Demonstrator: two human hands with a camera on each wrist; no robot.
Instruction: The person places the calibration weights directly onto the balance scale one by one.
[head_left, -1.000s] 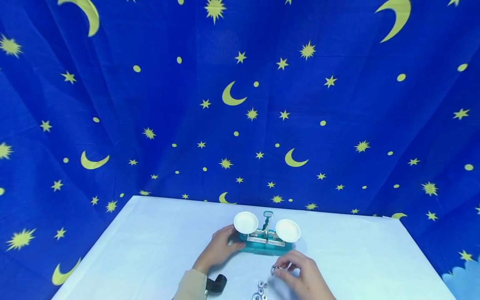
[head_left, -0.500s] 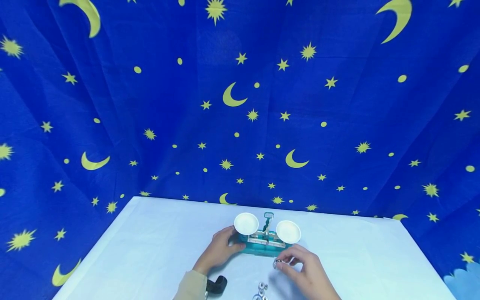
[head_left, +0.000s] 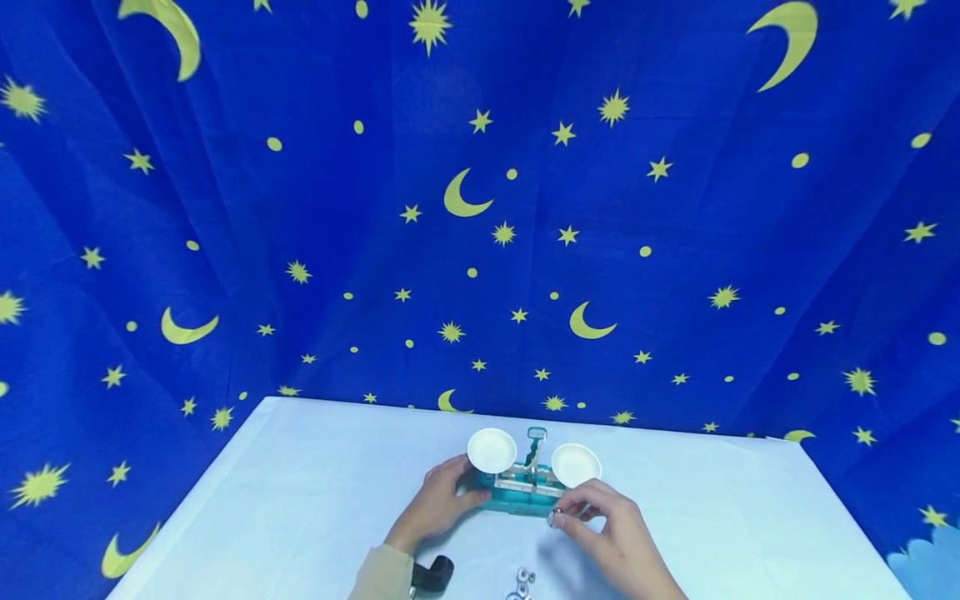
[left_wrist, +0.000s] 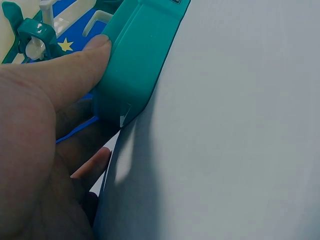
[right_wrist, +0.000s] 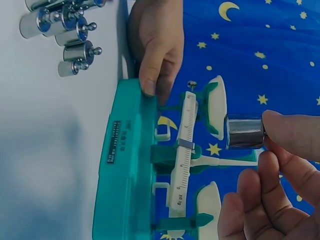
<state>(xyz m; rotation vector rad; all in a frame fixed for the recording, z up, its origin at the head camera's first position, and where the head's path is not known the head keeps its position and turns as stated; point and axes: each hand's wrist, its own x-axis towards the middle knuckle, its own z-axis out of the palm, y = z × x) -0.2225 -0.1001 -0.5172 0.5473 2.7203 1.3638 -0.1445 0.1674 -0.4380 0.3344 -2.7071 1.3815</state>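
A green balance scale (head_left: 517, 501) with two white pans stands on the table. My left hand (head_left: 441, 504) grips the left end of its base; in the left wrist view the thumb (left_wrist: 85, 65) lies on top of the green base and the other fingers are partly hidden behind it. My right hand (head_left: 615, 537) pinches a shiny cylindrical metal weight (right_wrist: 245, 132) between thumb and finger, in front of the base's right end and just below the right pan (head_left: 576, 463). The left pan (head_left: 492, 451) holds nothing.
Several knobbed metal weights (right_wrist: 80, 52) stand grouped on the white table (head_left: 315, 483), nearer the body than the scale. A black curved object (head_left: 433, 573) is beside the left sleeve (head_left: 382, 572). A blue curtain (head_left: 375, 208) with moons and stars hangs behind the table.
My right hand has moved forward with the weight, from near the grouped weights to just below the right pan. The left hand stays on the scale's base.
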